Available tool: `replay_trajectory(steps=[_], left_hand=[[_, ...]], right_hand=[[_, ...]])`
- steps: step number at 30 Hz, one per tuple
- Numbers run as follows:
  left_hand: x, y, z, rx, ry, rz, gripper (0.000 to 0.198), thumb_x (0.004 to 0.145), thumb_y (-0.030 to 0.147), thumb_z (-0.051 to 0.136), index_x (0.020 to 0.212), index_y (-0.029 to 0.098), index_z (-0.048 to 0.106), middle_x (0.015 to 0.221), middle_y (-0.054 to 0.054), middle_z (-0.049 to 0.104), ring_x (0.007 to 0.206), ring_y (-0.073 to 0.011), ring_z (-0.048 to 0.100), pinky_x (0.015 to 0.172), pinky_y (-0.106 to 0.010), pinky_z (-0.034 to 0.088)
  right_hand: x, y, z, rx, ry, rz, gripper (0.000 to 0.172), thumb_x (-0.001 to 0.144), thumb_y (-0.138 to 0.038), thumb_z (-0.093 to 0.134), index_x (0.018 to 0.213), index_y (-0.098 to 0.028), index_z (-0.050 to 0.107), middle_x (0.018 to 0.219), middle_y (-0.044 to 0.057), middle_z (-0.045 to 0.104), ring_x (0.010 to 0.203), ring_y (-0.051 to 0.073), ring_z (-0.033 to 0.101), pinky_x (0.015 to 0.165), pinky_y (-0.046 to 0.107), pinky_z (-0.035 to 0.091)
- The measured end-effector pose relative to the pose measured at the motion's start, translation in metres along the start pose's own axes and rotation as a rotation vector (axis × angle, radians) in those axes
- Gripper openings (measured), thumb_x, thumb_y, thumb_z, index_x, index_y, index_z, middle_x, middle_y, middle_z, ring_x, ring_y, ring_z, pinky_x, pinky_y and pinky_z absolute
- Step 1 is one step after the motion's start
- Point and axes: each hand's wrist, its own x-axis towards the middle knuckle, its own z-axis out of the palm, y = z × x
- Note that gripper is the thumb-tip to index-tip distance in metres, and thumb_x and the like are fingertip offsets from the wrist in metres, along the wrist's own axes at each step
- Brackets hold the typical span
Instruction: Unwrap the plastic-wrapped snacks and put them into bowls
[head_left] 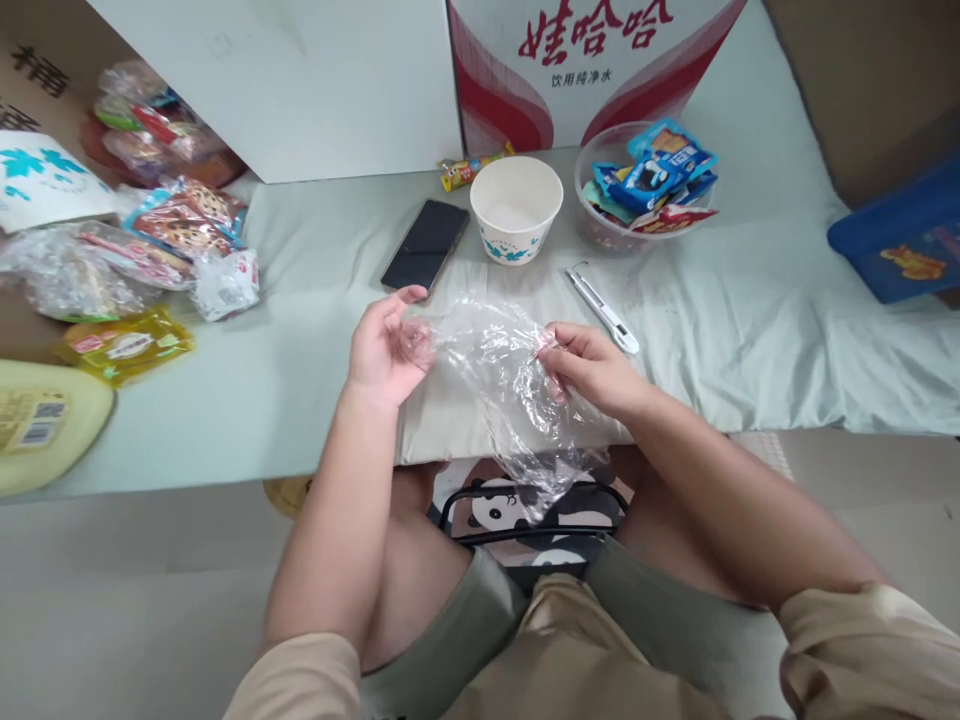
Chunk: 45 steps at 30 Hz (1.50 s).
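A crumpled clear plastic bag [499,355] stretches between my two hands above the table's front edge, its lower end hanging over my lap. My right hand [589,370] pinches it with thumb and fingers. My left hand [391,345] is palm up with its fingers apart, the film lying against the fingers. Just beyond the bag stands a white paper bowl [516,210] with blue leaf prints. A dark phone [426,247] lies left of the bowl, and a white utility knife [602,310] lies right of it.
A clear tub [592,228] of snack packets stands right of the bowl. Behind are a yellow packet [476,168] and large boxes [360,80]. Wrapped snacks [180,225] and a pale yellow container [49,425] occupy the left. A blue bin [900,250] is at right.
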Motion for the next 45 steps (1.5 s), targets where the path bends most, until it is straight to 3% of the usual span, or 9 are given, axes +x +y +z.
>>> replay_trajectory(steps=[7, 13, 16, 19, 22, 26, 31, 38, 45], left_hand=[[-0.011, -0.009, 0.021, 0.206, -0.088, 0.240, 0.075, 0.078, 0.085, 0.041, 0.125, 0.030, 0.057, 0.102, -0.010, 0.069, 0.093, -0.0244, 0.071, 0.072, -0.038, 0.058], [-0.018, -0.004, 0.017, 0.039, -0.086, 0.189, 0.069, 0.084, 0.081, 0.042, 0.130, 0.031, 0.056, 0.122, -0.011, 0.067, 0.106, -0.0224, 0.070, 0.078, -0.033, 0.059], [-0.020, -0.011, 0.020, -0.116, -0.202, 0.078, 0.065, 0.079, 0.076, 0.059, 0.116, 0.022, 0.064, 0.122, -0.014, 0.069, 0.112, -0.0257, 0.068, 0.089, -0.036, 0.059], [-0.022, -0.022, 0.028, 0.004, -0.321, -0.085, 0.047, 0.071, 0.050, 0.082, 0.102, 0.017, 0.069, 0.107, -0.011, 0.074, 0.096, -0.0227, 0.072, 0.084, -0.033, 0.059], [-0.023, -0.026, 0.032, 0.209, -0.259, -0.140, 0.026, 0.079, 0.033, 0.076, 0.099, 0.018, 0.069, 0.079, -0.004, 0.073, 0.069, -0.0158, 0.070, 0.064, -0.026, 0.055], [-0.022, -0.022, 0.027, 0.355, -0.216, -0.096, 0.021, 0.087, 0.033, 0.069, 0.103, 0.019, 0.066, 0.054, 0.003, 0.063, 0.045, -0.0135, 0.060, 0.045, -0.021, 0.044], [-0.022, -0.014, 0.018, 0.192, -0.271, 0.009, 0.035, 0.077, 0.036, 0.079, 0.104, 0.022, 0.061, 0.051, 0.007, 0.061, 0.037, -0.0102, 0.052, 0.037, -0.019, 0.038], [-0.023, -0.008, 0.015, -0.091, -0.264, 0.088, 0.013, 0.061, 0.022, 0.073, 0.070, 0.018, 0.064, 0.061, 0.002, 0.067, 0.053, -0.0128, 0.065, 0.050, -0.023, 0.053], [-0.018, -0.015, 0.012, 0.155, -0.319, 0.182, 0.031, 0.075, 0.044, 0.069, 0.062, 0.016, 0.072, 0.066, -0.007, 0.071, 0.063, -0.0180, 0.067, 0.061, -0.030, 0.057]], right_hand=[[0.005, 0.011, 0.014, -0.058, 0.085, 0.102, 0.018, 0.090, -0.036, 0.065, 0.095, -0.019, 0.062, 0.062, -0.004, 0.063, 0.051, 0.011, 0.059, 0.053, 0.025, 0.050], [0.004, 0.014, 0.017, -0.114, 0.093, 0.097, 0.025, 0.091, -0.038, 0.064, 0.106, -0.018, 0.064, 0.065, -0.002, 0.066, 0.050, 0.011, 0.060, 0.050, 0.024, 0.048], [0.005, 0.016, 0.018, -0.058, 0.178, 0.033, 0.032, 0.092, -0.042, 0.064, 0.112, -0.018, 0.064, 0.064, -0.003, 0.066, 0.049, 0.011, 0.058, 0.050, 0.024, 0.048], [0.007, 0.018, 0.018, -0.022, 0.225, 0.014, 0.040, 0.092, -0.048, 0.064, 0.117, -0.018, 0.065, 0.065, -0.002, 0.068, 0.049, 0.011, 0.059, 0.050, 0.025, 0.048], [0.006, 0.018, 0.017, 0.007, 0.225, 0.038, 0.049, 0.092, -0.056, 0.063, 0.121, -0.017, 0.067, 0.067, 0.001, 0.070, 0.052, 0.013, 0.062, 0.050, 0.026, 0.049], [0.005, 0.020, 0.014, 0.036, 0.226, 0.061, 0.051, 0.092, -0.058, 0.064, 0.123, -0.017, 0.068, 0.070, 0.003, 0.070, 0.055, 0.015, 0.063, 0.053, 0.029, 0.051], [0.005, 0.022, 0.013, 0.181, 0.269, 0.012, 0.042, 0.094, -0.047, 0.063, 0.130, -0.025, 0.060, 0.062, -0.003, 0.064, 0.050, 0.014, 0.058, 0.047, 0.026, 0.045], [0.004, 0.020, 0.007, 0.273, 0.192, -0.134, 0.019, 0.084, -0.043, 0.066, 0.087, -0.024, 0.066, 0.072, 0.000, 0.066, 0.061, 0.015, 0.061, 0.059, 0.031, 0.051], [0.008, 0.026, -0.001, 0.027, 0.298, -0.198, 0.053, 0.093, -0.059, 0.052, 0.058, -0.021, 0.062, 0.074, 0.007, 0.065, 0.081, 0.020, 0.066, 0.079, 0.037, 0.055]])
